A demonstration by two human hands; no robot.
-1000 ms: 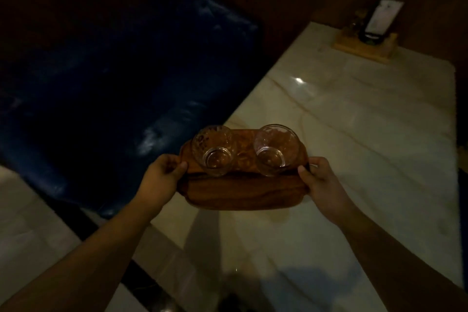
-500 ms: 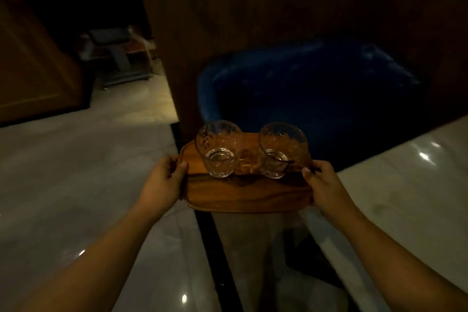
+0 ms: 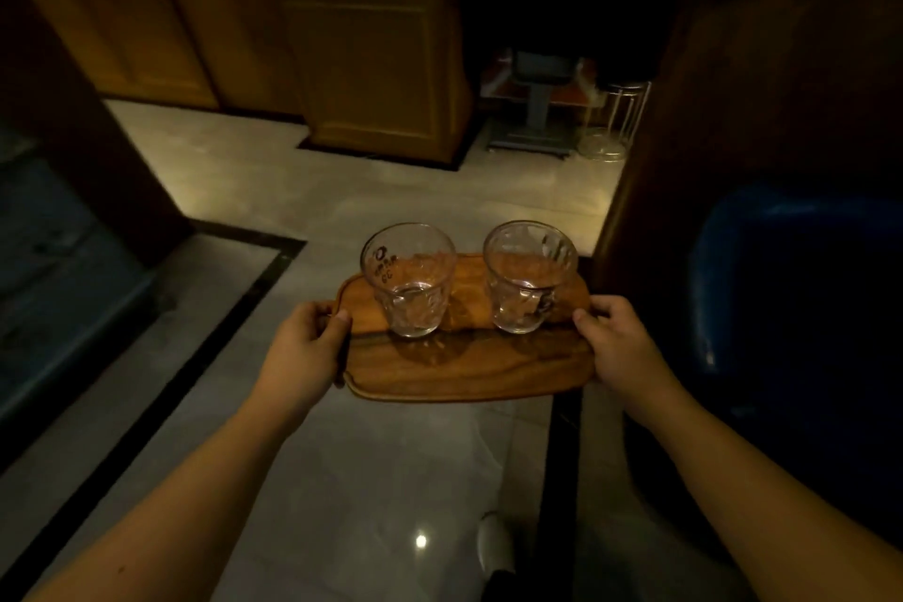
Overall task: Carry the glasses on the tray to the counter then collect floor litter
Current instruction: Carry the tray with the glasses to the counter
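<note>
I hold a wooden tray (image 3: 469, 369) level in front of me, over the tiled floor. My left hand (image 3: 305, 350) grips its left end, thumb on top. My right hand (image 3: 618, 342) grips its right end the same way. Two clear empty glasses stand upright on the tray's far half: one with printed marks (image 3: 408, 279) on the left, one faceted (image 3: 527, 276) on the right. They stand apart from each other.
A blue seat (image 3: 801, 308) with a dark wooden back is close on my right. A dark bench edge (image 3: 73, 269) runs along the left. Ahead is pale tiled floor (image 3: 371, 196), a wooden pillar base (image 3: 376, 78), and a metal stand (image 3: 535, 112). My shoe (image 3: 493, 543) shows below.
My view has swung left, away from the marble table and the blue seat, toward the open floor and wooden pillar. The tray and both glasses stay held the same way.
</note>
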